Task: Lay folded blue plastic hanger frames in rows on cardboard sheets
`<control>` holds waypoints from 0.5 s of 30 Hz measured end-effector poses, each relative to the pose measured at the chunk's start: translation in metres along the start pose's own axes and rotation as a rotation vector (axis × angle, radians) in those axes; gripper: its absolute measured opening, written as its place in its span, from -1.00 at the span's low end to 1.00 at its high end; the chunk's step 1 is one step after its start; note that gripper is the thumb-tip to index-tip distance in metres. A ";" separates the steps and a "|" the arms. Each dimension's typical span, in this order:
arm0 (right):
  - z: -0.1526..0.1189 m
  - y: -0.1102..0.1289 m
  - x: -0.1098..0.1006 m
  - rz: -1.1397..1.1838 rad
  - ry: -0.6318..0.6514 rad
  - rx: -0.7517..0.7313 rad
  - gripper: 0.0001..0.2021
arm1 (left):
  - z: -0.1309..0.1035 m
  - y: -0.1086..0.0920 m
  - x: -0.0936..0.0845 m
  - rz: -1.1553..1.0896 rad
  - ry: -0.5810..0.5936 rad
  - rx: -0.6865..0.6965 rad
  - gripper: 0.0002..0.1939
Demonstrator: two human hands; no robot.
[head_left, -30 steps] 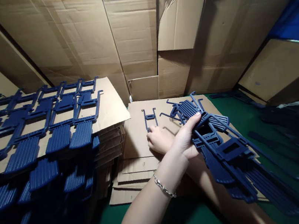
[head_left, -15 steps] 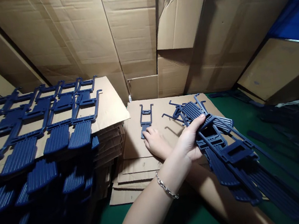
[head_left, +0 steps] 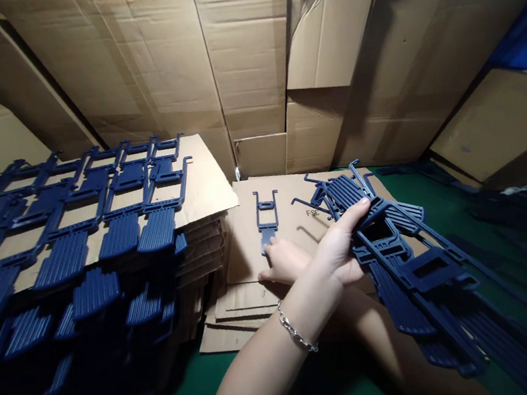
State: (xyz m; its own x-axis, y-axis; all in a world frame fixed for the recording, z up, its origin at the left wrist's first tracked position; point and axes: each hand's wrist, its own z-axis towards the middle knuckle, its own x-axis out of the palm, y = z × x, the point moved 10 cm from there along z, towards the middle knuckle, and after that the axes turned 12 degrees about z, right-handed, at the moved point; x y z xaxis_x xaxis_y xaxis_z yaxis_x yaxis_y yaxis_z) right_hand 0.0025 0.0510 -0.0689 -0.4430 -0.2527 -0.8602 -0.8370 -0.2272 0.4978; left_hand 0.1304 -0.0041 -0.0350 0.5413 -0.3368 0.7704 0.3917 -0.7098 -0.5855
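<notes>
At left, flat dark-blue plastic frames with ribbed ends [head_left: 158, 230] cover a tall stack of brown cardboard sheets [head_left: 207, 186]. Right of it, one similar blue frame [head_left: 268, 227] lies flat on a lower brown cardboard pile [head_left: 241, 247]; the right hand [head_left: 287, 260] touches its ribbed end with the fingertips, thumb spread away. The left hand [head_left: 343, 248], crossed over the right arm, clamps a tangled bundle of dark-blue plastic frames [head_left: 403, 308] between thumb and fingers.
</notes>
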 end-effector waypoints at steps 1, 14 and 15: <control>-0.001 0.000 0.000 -0.026 0.011 0.020 -0.58 | -0.001 0.002 0.004 -0.007 -0.001 -0.024 -0.82; 0.019 0.003 -0.003 -0.127 -0.214 -0.092 -0.71 | -0.006 0.002 0.008 0.103 -0.045 0.011 -0.83; 0.020 0.002 -0.003 -0.115 -0.233 -0.096 -0.71 | -0.005 -0.001 0.008 0.117 -0.051 0.038 -0.85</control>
State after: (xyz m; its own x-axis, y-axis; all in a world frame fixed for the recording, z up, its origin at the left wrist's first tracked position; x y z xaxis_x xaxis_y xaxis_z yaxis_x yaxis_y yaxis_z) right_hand -0.0046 0.0700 -0.0680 -0.4181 0.0007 -0.9084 -0.8568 -0.3324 0.3941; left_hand 0.1303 -0.0090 -0.0268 0.6219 -0.3831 0.6830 0.3512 -0.6431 -0.6805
